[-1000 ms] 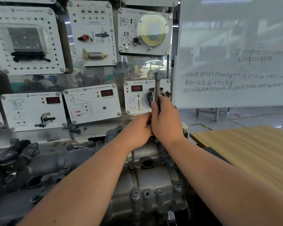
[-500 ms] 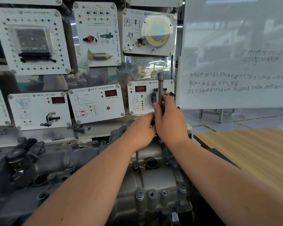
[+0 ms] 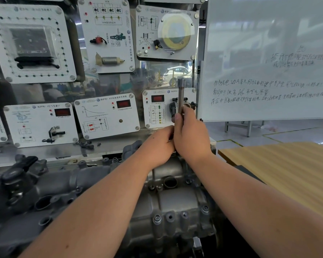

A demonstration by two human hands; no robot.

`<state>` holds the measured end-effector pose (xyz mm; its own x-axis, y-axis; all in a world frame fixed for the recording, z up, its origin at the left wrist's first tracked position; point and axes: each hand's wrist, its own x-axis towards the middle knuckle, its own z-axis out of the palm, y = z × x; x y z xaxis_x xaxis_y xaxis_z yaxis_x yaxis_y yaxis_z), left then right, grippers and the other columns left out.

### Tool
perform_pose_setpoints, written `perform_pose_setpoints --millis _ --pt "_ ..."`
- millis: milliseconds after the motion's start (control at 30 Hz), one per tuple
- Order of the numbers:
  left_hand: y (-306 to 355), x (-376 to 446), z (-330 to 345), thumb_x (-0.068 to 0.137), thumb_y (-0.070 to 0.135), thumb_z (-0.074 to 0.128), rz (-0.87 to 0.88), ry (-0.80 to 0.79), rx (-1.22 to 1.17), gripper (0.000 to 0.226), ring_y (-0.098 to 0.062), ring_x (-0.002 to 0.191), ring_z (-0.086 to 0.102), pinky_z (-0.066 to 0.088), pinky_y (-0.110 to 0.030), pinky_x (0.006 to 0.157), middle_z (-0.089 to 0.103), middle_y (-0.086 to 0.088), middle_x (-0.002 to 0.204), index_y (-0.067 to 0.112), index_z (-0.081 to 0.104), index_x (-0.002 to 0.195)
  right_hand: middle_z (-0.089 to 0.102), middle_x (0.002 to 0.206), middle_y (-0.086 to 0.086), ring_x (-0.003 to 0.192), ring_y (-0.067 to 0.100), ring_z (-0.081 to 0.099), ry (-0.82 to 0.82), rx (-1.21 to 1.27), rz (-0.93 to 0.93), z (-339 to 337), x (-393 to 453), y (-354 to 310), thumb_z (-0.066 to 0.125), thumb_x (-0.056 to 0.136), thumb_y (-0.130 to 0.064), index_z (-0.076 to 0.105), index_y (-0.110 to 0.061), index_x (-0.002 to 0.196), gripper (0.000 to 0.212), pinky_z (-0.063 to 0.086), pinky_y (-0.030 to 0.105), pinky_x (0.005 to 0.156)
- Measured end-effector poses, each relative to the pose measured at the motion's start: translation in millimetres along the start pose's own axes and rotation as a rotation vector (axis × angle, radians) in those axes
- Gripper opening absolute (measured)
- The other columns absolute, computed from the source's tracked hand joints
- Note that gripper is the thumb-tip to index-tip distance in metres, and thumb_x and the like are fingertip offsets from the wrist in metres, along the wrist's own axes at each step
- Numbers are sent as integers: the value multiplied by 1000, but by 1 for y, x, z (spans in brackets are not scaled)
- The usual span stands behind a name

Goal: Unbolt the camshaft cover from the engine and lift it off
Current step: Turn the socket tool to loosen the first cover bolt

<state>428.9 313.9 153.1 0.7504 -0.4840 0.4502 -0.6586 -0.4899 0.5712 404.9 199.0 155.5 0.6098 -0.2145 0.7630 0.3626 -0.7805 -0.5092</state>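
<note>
The grey cast camshaft cover (image 3: 177,200) lies on the engine in front of me, with bolts along its near edge and a round hole near its far end. My right hand (image 3: 191,135) grips a metal socket wrench (image 3: 180,95) that stands upright over the cover's far end; its lower part is hidden by my hands. My left hand (image 3: 159,144) is curled against the tool's lower part, right beside my right hand. What its fingers hold is hidden.
A dark intake manifold (image 3: 32,190) sits left of the cover. Behind the engine stands a display board of white sensor panels (image 3: 108,116). A whiteboard (image 3: 268,58) stands at the right, and a wooden tabletop (image 3: 287,170) lies beside the engine.
My hands stay on the wrench at the cover's far end. The view has shifted slightly, so everything sits a little further right in frame.
</note>
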Motion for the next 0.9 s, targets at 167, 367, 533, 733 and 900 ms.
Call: perform_pose_setpoints --millis 167,367,533,733,900 --pt "0 2 0 102 15 51 10 16 50 17 3 74 58 39 -11 56 61 18 85 31 56 105 73 98 2 87 27 69 22 72 11 -1 -2 -2 48 103 -42 43 -19 136 41 55 44 74" --pt "-2 3 3 101 13 54 20 65 25 23 -10 92 62 42 -15 69 66 11 101 23 61 120 70 94 9 86 33 66 30 56 -18 -1 -1 -1 46 106 -32 52 -11 119 26 54 50 76" --pt "-2 3 3 104 16 50 21 1 -26 34 -2 101 59 41 -8 80 62 16 117 25 57 136 71 98 10 88 33 66 -11 18 -10 -1 0 -1 38 107 -31 51 -9 123 29 53 50 78" --pt "-3 3 1 101 13 51 22 35 23 26 13 65 58 40 -6 55 59 19 79 36 52 88 73 97 5 88 30 69 15 77 -15 -1 -1 -2 48 104 -39 44 -16 135 39 55 46 74" --pt "-2 4 2 102 16 52 25 54 24 23 8 82 58 39 -9 61 62 24 90 35 57 113 68 88 7 80 33 66 23 40 -47 -1 -1 -1 45 106 -33 52 -11 116 26 54 50 71"
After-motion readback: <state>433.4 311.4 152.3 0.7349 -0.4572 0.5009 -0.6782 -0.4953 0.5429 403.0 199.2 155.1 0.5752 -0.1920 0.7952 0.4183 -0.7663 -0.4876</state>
